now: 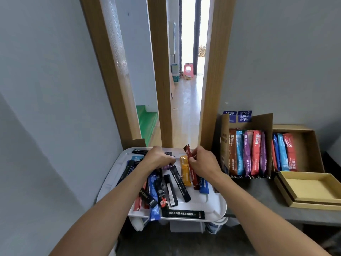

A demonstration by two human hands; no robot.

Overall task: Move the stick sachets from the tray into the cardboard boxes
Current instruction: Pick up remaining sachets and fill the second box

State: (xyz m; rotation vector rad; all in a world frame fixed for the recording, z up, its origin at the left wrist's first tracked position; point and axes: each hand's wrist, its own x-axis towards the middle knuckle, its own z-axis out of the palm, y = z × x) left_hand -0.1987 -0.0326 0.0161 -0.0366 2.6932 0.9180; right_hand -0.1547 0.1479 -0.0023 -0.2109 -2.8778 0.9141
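Note:
A white tray (pixel 208 206) holds several stick sachets: black ones (pixel 180 183), blue ones (pixel 154 198), an orange one (pixel 185 170). My right hand (pixel 203 163) grips a dark red sachet (pixel 190 154) above the tray's far right part. My left hand (pixel 159 157) is curled on a purple sachet (pixel 168 166) at the tray's far middle. To the right stands a cardboard box (pixel 262 122) with several coloured sachets upright in it. A second cardboard box (pixel 311 145) beside it holds three sachets.
A shallow yellow-lined box lid (pixel 310 189) lies on the grey shelf (pixel 258 206) in front of the second box. Wooden door frames (pixel 160 89) and a hallway are beyond the tray. Grey walls close in on the left and right.

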